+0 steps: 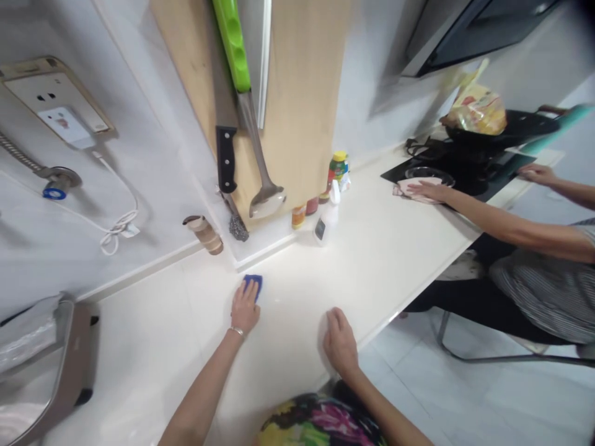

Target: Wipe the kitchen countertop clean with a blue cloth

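My left hand presses a small blue cloth onto the white countertop, close to the wall corner. The fingers lie over the cloth and hide part of it. Near the counter's front edge, my right hand rests with its fingers curled in and nothing visible in them. A white spray bottle stands behind, towards the wall. Left of it, past the corner, a brown striped cup-like container leans by the wall.
A co-worker's hand holds a pale cloth on the black cooktop at right. A ladle, knife and steel scourer hang above the counter. Jars line the wall; a brown appliance stands left.
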